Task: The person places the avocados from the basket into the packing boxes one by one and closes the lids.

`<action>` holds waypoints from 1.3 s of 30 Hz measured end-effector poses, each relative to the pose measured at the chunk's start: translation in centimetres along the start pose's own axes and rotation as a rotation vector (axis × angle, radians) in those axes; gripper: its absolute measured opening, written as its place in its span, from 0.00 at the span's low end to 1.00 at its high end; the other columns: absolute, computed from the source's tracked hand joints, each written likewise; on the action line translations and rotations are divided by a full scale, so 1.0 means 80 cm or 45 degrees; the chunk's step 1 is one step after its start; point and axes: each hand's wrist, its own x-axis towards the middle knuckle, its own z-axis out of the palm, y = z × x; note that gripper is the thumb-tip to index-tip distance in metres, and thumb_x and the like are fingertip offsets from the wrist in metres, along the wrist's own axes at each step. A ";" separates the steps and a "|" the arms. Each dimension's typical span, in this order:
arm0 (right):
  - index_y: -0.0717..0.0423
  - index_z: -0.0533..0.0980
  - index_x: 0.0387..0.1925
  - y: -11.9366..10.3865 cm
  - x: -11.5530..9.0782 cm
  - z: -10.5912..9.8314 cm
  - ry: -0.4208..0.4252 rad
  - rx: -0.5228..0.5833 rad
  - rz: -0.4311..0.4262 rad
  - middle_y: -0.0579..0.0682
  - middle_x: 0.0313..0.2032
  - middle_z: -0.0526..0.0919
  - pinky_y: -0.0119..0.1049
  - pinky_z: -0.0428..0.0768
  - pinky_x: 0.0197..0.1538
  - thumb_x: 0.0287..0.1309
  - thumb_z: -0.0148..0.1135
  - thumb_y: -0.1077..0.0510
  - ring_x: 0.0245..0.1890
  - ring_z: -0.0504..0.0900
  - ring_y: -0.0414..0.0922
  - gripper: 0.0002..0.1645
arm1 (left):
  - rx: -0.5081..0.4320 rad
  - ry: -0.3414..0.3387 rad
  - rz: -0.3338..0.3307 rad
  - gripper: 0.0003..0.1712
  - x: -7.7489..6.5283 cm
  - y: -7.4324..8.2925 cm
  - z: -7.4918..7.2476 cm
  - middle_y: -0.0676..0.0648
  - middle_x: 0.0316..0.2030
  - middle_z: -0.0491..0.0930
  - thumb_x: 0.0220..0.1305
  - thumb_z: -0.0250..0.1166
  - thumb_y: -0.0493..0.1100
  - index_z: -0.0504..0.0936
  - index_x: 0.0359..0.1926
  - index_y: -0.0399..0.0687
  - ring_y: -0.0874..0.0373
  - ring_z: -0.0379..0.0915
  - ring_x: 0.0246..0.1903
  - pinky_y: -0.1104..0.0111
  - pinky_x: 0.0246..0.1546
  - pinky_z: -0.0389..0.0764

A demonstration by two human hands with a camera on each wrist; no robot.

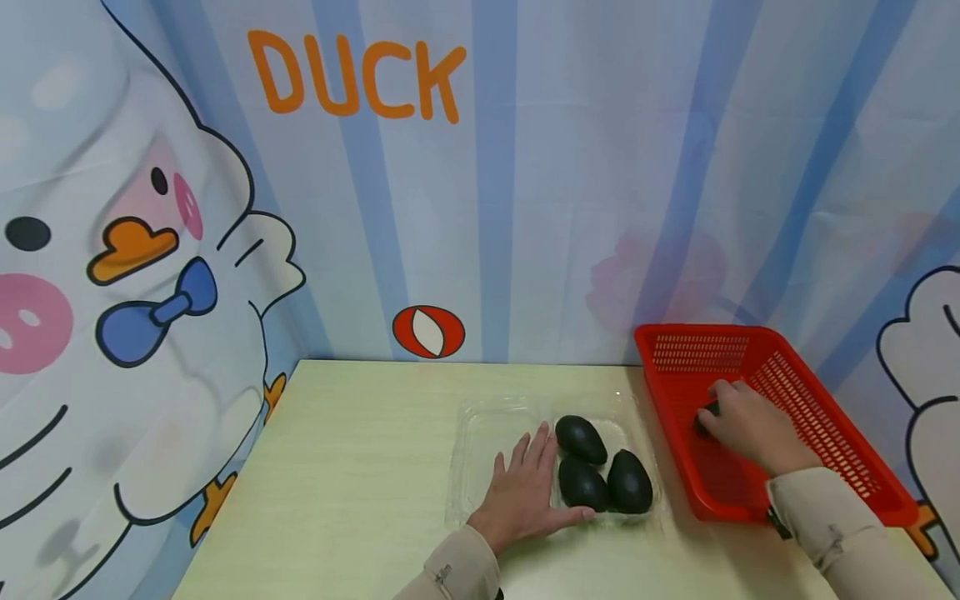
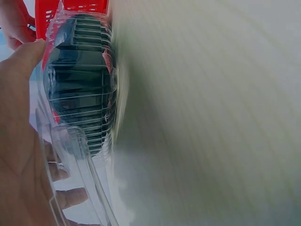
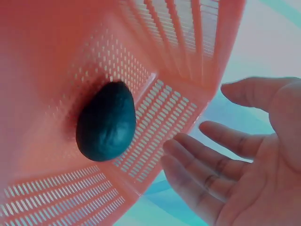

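The right hand [image 1: 761, 429] is released, its thumb and fingers loosely extended with a gap between them, and reaches into a red plastic basket [image 1: 847, 417] with slotted walls. In the head view it covers most of a dark green, egg-shaped avocado [image 3: 107, 123], leaving only a sliver in sight beside the thumb; the right-wrist view shows this avocado whole, lying in the basket with the fingertips apart from it. The left hand [image 1: 521, 496], flat and relaxed with its thumb spread wide, rests on a clear plastic clamshell container [image 1: 480, 471] unfolded on the pale wood-grain counter [image 1: 360, 467]. In the container's right half sit three dark, smooth avocados [image 1: 630, 482], close together, with the left thumb at the near edge beside them. The left-wrist view, from low at the side, adds the ribbed wall of the container and fingers seen through the clear plastic, with the basket beyond. Both arms wear beige sleeves [image 1: 825, 508]. The readable writing is "DUCK" in orange capital letters [image 1: 347, 79] on the blue-striped cloth backdrop [image 1: 570, 167], which also carries a large white cartoon duck [image 1: 195, 433] with a blue bow tie, and a red-and-white oval [image 1: 452, 332] just above the counter's back edge.
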 end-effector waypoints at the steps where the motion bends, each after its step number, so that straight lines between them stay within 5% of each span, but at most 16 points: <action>1: 0.74 0.72 0.57 0.000 0.001 -0.002 -0.019 -0.006 0.004 0.74 0.52 0.77 0.59 0.80 0.41 0.67 0.62 0.52 0.44 0.81 0.63 0.29 | -0.006 -0.001 -0.001 0.68 0.000 0.000 0.000 0.47 0.82 0.44 0.54 0.48 0.88 0.49 0.81 0.48 0.44 0.52 0.76 0.34 0.64 0.64; 11: 0.78 0.69 0.56 0.012 0.021 -0.011 -0.094 -0.058 -0.033 0.74 0.48 0.76 0.58 0.81 0.40 0.66 0.63 0.54 0.42 0.81 0.63 0.31 | -0.019 -0.014 -0.004 0.68 0.001 -0.003 0.002 0.48 0.82 0.43 0.53 0.48 0.88 0.48 0.81 0.49 0.44 0.51 0.77 0.34 0.64 0.64; 18: 0.82 0.63 0.60 0.021 0.036 -0.008 -0.129 -0.115 0.030 0.84 0.56 0.67 0.66 0.77 0.46 0.64 0.66 0.53 0.51 0.73 0.75 0.39 | -0.014 -0.019 0.001 0.68 0.000 -0.002 -0.002 0.48 0.82 0.44 0.54 0.48 0.88 0.49 0.81 0.48 0.44 0.52 0.76 0.35 0.64 0.64; 39: 0.77 0.60 0.68 0.044 0.076 0.017 -0.366 -0.134 -0.026 0.82 0.62 0.62 0.72 0.70 0.56 0.56 0.73 0.52 0.60 0.63 0.79 0.50 | 0.029 -0.011 0.005 0.68 0.001 -0.004 0.002 0.48 0.82 0.44 0.54 0.47 0.88 0.49 0.81 0.48 0.44 0.53 0.76 0.35 0.64 0.65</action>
